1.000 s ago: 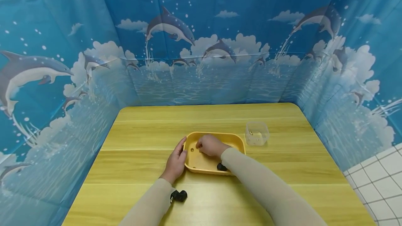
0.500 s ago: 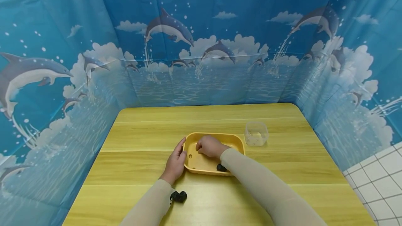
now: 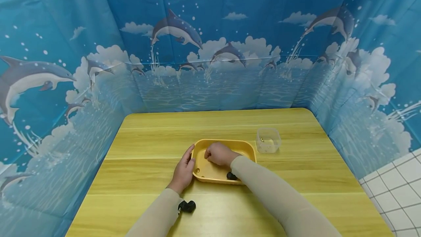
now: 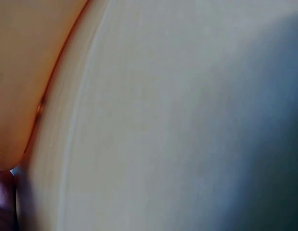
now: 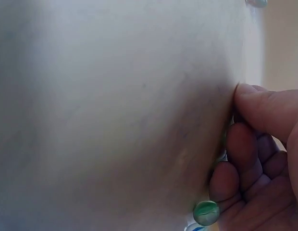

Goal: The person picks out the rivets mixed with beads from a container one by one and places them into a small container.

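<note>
A yellow rectangular tray (image 3: 213, 180) lies on the table. Against its left end rests my left hand (image 3: 183, 173), fingers straight along the side, thumb at the rim. Inside the tray is my right hand (image 3: 219, 153), fingers bent down to the floor. Glass marbles lie in there too: one marble (image 3: 197, 170) in the near left corner, and a green-swirled marble (image 5: 206, 212) beside the curled fingers in the right wrist view. A glassy glint shows behind those fingertips, but whether they pinch a marble is hidden.
A clear plastic box (image 3: 268, 140) with a few small marbles stands just right of the tray. Black cameras hang at both wrists. A dolphin-printed curtain (image 3: 210, 83) surrounds the far and side edges of the wooden table (image 3: 158, 131).
One marble has rolled toward the near left corner of the tray. Both hands stay almost where they were.
</note>
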A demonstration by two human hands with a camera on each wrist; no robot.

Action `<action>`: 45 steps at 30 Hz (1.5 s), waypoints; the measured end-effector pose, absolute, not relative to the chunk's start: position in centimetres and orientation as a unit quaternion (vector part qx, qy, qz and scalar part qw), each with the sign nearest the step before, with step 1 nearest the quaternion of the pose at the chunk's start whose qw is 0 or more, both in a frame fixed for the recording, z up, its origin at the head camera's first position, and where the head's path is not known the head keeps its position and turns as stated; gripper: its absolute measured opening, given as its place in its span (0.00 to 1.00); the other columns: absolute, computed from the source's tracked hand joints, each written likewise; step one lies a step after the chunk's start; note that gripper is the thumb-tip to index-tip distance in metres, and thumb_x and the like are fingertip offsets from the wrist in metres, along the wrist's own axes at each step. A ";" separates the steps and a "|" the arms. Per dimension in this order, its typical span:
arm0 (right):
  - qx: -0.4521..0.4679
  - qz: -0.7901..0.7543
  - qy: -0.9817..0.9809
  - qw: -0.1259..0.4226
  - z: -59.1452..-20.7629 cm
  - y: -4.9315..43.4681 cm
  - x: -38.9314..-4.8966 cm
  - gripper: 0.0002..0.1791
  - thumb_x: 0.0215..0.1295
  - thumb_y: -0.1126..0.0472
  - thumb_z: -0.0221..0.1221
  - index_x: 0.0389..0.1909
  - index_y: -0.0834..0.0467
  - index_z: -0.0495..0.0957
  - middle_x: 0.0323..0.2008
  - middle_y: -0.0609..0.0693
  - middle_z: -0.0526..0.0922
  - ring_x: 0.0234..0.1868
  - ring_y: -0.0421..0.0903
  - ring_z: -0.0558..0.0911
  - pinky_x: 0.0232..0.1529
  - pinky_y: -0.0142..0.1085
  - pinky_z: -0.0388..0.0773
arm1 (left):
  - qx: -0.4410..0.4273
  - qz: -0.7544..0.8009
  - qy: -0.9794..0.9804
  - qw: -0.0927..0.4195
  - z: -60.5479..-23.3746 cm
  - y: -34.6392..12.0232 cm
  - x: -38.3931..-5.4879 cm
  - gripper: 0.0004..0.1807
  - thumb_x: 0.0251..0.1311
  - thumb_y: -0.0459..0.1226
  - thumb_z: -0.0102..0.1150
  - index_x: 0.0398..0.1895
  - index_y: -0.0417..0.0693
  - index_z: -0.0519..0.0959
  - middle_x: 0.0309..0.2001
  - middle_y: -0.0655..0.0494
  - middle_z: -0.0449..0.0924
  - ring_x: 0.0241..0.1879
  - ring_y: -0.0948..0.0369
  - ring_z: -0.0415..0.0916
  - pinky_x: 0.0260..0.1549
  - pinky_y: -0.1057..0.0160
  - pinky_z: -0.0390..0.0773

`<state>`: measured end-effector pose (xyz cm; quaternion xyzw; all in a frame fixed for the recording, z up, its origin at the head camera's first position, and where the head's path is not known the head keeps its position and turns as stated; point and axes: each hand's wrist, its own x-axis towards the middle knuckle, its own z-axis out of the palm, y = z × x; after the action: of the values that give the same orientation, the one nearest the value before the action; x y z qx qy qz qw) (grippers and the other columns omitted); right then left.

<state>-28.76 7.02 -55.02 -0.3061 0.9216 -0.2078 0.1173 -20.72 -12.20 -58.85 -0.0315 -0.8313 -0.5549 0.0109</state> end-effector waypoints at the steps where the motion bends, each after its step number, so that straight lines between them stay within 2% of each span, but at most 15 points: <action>1: -0.307 -0.206 0.922 0.118 -55.0 7.0 -28.8 0.07 0.71 0.65 0.66 0.44 0.56 0.92 0.45 0.49 0.92 0.46 0.43 0.87 0.54 0.42 0.86 | -0.032 -0.556 -0.831 0.011 -58.8 -12.2 -20.7 0.29 0.83 0.40 0.42 0.83 0.71 0.60 0.81 0.54 0.62 0.80 0.49 0.60 0.78 0.43 0.63; 8: -0.315 -0.197 0.922 0.111 -54.9 7.0 -28.7 0.07 0.71 0.65 0.66 0.43 0.55 0.92 0.45 0.48 0.92 0.48 0.45 0.88 0.54 0.41 0.86 | -0.036 -0.553 -0.832 0.012 -58.9 -12.3 -20.8 0.29 0.83 0.40 0.43 0.83 0.69 0.60 0.82 0.54 0.62 0.81 0.49 0.59 0.78 0.43 0.62; 16: -0.315 -0.210 0.918 0.118 -54.8 7.1 -28.6 0.07 0.71 0.65 0.65 0.37 0.52 0.91 0.40 0.46 0.92 0.42 0.41 0.86 0.52 0.40 0.85 | -0.051 -0.545 -0.837 0.026 -59.0 -12.4 -20.7 0.30 0.82 0.38 0.43 0.83 0.62 0.61 0.79 0.47 0.67 0.77 0.46 0.66 0.74 0.41 0.68; 26: -0.337 -0.196 0.915 0.106 -55.5 7.2 -28.9 0.09 0.72 0.62 0.65 0.32 0.48 0.88 0.37 0.41 0.89 0.35 0.36 0.81 0.47 0.35 0.83 | -0.048 -0.542 -0.838 0.030 -58.9 -12.3 -20.7 0.30 0.82 0.38 0.43 0.83 0.62 0.61 0.79 0.47 0.67 0.77 0.46 0.65 0.75 0.41 0.67; 37: -0.316 -0.225 0.911 0.141 -55.3 7.2 -28.9 0.12 0.75 0.61 0.63 0.28 0.48 0.85 0.31 0.39 0.84 0.29 0.37 0.75 0.41 0.35 0.77 | -0.039 -0.549 -0.835 0.021 -58.8 -12.3 -20.7 0.30 0.82 0.39 0.43 0.84 0.62 0.60 0.80 0.51 0.64 0.79 0.47 0.63 0.77 0.43 0.65; 45: -0.309 -0.267 0.902 0.139 -54.9 7.7 -28.8 0.08 0.75 0.61 0.62 0.34 0.51 0.85 0.33 0.41 0.84 0.33 0.39 0.77 0.42 0.35 0.77 | -0.037 -0.555 -0.831 0.016 -58.7 -12.3 -20.6 0.29 0.83 0.40 0.43 0.84 0.67 0.60 0.80 0.52 0.65 0.78 0.49 0.65 0.76 0.43 0.66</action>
<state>-28.79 7.66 -54.91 -0.3092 0.9022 -0.2668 0.1387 -20.57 -12.28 -58.74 -0.0370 -0.8310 -0.5548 0.0155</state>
